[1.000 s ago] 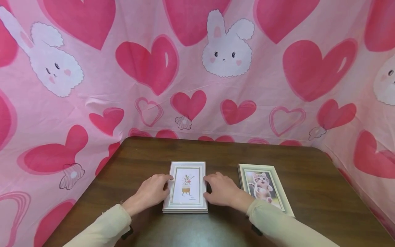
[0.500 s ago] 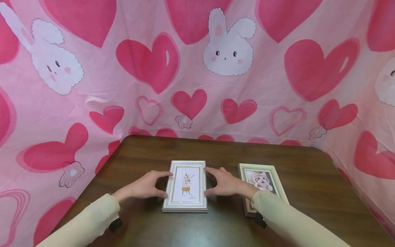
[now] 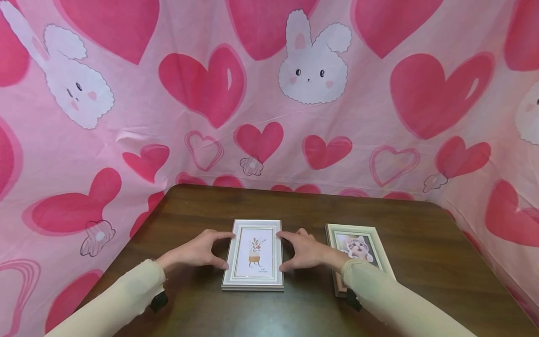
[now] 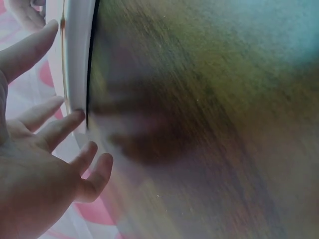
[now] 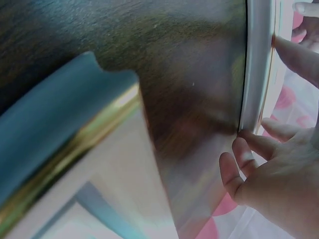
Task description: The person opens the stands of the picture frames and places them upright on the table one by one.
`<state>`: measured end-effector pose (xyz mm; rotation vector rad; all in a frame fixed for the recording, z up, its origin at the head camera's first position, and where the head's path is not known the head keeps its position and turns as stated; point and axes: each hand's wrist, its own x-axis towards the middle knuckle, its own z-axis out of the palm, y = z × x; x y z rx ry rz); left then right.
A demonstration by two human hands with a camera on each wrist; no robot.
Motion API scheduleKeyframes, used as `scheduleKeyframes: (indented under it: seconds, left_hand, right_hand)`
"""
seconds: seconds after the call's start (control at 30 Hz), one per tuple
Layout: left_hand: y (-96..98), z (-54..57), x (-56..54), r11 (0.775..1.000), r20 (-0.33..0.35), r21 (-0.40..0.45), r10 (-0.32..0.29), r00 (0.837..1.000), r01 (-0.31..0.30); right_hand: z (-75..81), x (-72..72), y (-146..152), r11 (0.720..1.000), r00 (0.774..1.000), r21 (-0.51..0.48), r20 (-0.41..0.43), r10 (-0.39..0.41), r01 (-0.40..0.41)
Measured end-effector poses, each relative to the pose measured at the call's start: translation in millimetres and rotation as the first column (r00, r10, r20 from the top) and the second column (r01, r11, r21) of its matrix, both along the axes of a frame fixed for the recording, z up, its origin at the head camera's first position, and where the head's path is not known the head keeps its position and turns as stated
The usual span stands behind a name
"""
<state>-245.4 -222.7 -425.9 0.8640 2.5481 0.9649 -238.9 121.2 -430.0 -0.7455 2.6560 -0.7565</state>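
Note:
A white picture frame point(image 3: 254, 252) with a potted-plant print lies face up on the brown table point(image 3: 202, 206), its front edge layered. My left hand point(image 3: 195, 250) is at its left side, thumb near the lower corner and index fingertip near the upper part. Mirroring it, my right hand point(image 3: 305, 252) has thumb and index fingertip at the right side. Both wrist views show extended, spread fingers, some tips right at the frame's side, the little fingers lower by the table. Neither hand curls round the frame.
To the right lies a pale green frame point(image 3: 383, 255) with a kitten photo, partly under my right forearm; its gold-trimmed corner point(image 5: 114, 94) is close in the right wrist view. Behind the table hangs a pink cloth point(image 3: 261, 107) with hearts and rabbits.
Both hands have spread wider, thumbs and index fingers moving apart along the frame's sides. My left wrist has shifted outward. The frames stay in place.

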Motion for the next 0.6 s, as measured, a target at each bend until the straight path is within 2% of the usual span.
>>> scheduleKeyframes:
  seconds: [0.2, 0.3, 0.43, 0.6]
  left_hand:
    - [-0.6, -0.8, 1.2, 1.0, 0.017, -0.002, 0.025, 1.0, -0.025]
    - [-0.1, -0.8, 4.0, 0.996, 0.036, -0.041, 0.082, 0.996, -0.08]
    - [1.0, -2.2, 6.8, 0.982, 0.064, -0.098, 0.171, 0.983, -0.164]
    - [2.6, -3.6, 6.9, 0.975, 0.064, -0.115, 0.197, 0.978, -0.189]
  right_hand:
    - [-0.4, 0.0, -0.3, 1.0, 1.0, 0.007, 0.026, -0.006, 0.006]
    - [-0.7, 0.1, -0.2, 1.0, 1.0, 0.009, 0.029, -0.008, 0.008]
    - [-0.5, -0.3, -0.5, 1.0, 1.0, 0.01, 0.024, -0.013, 0.013]
    - [0.4, -0.5, -0.9, 1.0, 1.0, 0.015, 0.024, -0.016, 0.016]
